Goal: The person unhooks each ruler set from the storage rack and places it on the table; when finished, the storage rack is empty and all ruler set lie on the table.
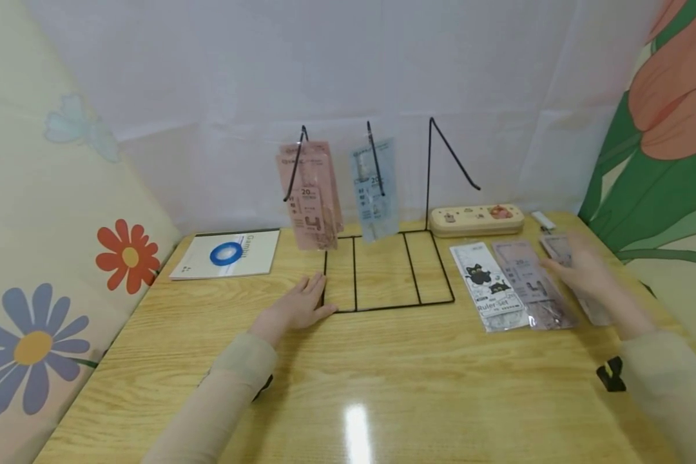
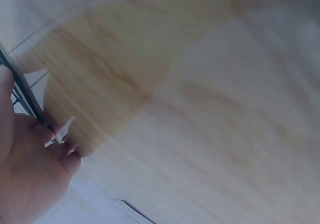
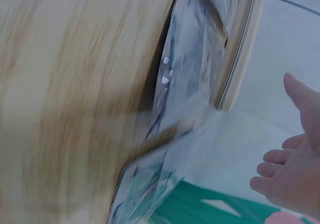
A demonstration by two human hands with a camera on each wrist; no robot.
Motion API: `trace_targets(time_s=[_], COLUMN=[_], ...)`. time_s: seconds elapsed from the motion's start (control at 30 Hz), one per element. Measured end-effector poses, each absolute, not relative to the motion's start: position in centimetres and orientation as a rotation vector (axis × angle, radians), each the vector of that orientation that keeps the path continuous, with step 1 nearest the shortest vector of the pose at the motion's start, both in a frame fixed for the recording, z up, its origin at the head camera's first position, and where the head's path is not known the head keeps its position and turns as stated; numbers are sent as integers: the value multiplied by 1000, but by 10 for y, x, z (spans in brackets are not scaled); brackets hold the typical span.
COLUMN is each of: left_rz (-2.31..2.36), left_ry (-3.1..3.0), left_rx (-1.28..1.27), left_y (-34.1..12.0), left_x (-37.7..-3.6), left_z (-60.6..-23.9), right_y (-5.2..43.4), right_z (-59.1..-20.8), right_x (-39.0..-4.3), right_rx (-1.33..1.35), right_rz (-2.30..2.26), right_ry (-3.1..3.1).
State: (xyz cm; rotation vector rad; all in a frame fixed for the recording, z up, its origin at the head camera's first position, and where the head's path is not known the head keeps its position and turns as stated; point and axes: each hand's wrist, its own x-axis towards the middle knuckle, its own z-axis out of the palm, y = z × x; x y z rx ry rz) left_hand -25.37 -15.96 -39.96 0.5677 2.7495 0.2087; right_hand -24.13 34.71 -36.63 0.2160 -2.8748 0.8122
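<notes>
My left hand [image 1: 296, 303] lies palm down at the front left corner of a black wire rack [image 1: 356, 277], fingers fairly straight and touching its side wire. Pink ruler packets [image 1: 304, 222] hang from the rack's left hook, and a pale blue packet [image 1: 371, 216] from the middle one. Over the rightmost packet [image 1: 594, 310] on the table hovers my right hand [image 1: 582, 270], thumb apart from the fingers; the right wrist view shows nothing in its grasp [image 3: 287, 169]. Beside it lie a purplish packet [image 1: 524, 277] and a ruler set with black cats [image 1: 490, 293].
A cream pencil case [image 1: 475, 221] stands behind the packets, with a small white item [image 1: 542, 220] to its right. At the back left, a blue tape ring [image 1: 214, 252] lies on a notebook [image 1: 255, 261]. The rack's right hook [image 1: 455, 156] juts forward.
</notes>
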Motion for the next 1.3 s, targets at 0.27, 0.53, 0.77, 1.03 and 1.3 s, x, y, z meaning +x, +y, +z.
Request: trace_targets(time_s=[0.27, 0.53, 0.77, 1.03, 1.3], left_rz=[198, 210, 212, 211, 225], left_ry=[2745, 2742, 2745, 2744, 2742], left_rx=[562, 549, 559, 567, 560], left_y=[-159, -159, -159, -159, -159], left_x=[-254, -252, -253, -255, -255], left_z=[-399, -399, -400, -401, -399], right_y=[308, 267, 230, 204, 196], right_z=[-370, -375, -386, -400, -410], right_x=[-248, -250, -246, -249, -256], right_rx=[295, 423, 583, 702, 771], right_rz=[590, 360, 412, 484, 459], right_ry=[-2939, -3034, -3083, -3126, -3171])
